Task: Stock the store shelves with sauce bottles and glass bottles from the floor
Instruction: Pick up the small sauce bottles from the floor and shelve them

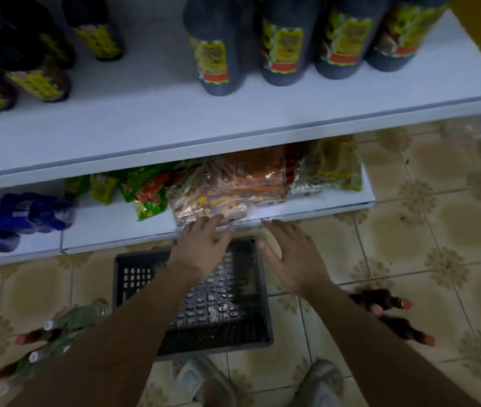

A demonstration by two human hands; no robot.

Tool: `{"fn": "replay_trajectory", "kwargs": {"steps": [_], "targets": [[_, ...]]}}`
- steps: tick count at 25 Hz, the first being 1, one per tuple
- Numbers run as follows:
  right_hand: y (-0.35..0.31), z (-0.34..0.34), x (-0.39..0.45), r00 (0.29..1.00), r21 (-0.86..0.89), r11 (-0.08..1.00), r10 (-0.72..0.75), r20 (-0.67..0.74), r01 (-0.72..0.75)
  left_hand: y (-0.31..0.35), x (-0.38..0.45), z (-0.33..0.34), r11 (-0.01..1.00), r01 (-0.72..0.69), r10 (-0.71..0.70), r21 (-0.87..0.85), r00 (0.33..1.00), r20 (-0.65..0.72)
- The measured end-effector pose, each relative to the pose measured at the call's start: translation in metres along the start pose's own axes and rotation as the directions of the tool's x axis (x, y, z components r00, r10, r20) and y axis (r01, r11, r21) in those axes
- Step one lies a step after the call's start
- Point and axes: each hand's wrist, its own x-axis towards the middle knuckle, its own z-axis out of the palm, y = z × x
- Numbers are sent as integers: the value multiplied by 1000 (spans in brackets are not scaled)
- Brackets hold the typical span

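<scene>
Two white shelves are seen, and the upper shelf (145, 118) is already partly stocked: four large dark sauce bottles (289, 39) with yellow-and-red labels are stood upright along its right half, and a group of smaller dark bottles (28, 63) with yellow labels is stood at its left. A wide bare stretch is left between the two groups, so room for more stock is judged to remain. The lower shelf (110, 230) is filled with snack packets (233, 183) and a blue pack (13, 218), not with bottles.

On the tiled floor (409, 230) a black plastic crate (204, 304) is set just before the lower shelf, and nothing is seen inside it. The work is judged to be partway done, since bottles are still left lying on the floor on both sides of the crate: clear glass bottles (80, 315) mixed with red-capped ones at the left, and dark sauce bottles with red caps (392, 315) at the right, partly hidden behind the right forearm.

No bottle is held. The left hand (201, 245) is spread flat, fingertips laid on a clear packet at the lower shelf's edge. The right hand (289, 257) is likewise spread, fingers straight, reaching to that same edge just beside it.
</scene>
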Motion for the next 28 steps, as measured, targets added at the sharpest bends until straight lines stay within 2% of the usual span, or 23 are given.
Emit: {"fn": "replay_trajectory", "kwargs": {"steps": [4, 7, 11, 14, 19, 24, 26, 28], "targets": [[51, 9, -58, 972, 5, 980, 198, 128, -200, 38, -1, 36, 989, 19, -39, 148, 990, 133], [85, 1, -72, 958, 49, 959, 272, 93, -277, 79, 3, 66, 984, 1, -35, 177, 982, 188], [132, -8, -88, 919, 88, 915, 387, 78, -393, 136, 1, 121, 976, -73, 13, 206, 961, 277], [168, -6, -117, 881, 106, 875, 465, 89, -472, 177, -5, 169, 976, -150, 93, 159, 942, 323], [230, 20, -178, 802, 165, 785, 579, 147, -597, 203, -20, 261, 945, -267, 164, 189, 886, 434], [284, 59, -224, 626, 228, 583, 722, 295, -780, 204, -34, 337, 925, -283, 111, 254, 840, 531], [307, 83, -234, 520, 253, 455, 775, 359, -854, 203, -38, 365, 932, -280, 104, 230, 814, 571], [329, 104, -243, 384, 310, 275, 841, 380, -910, 200, -43, 395, 935, -278, 90, 222, 789, 608]]}}
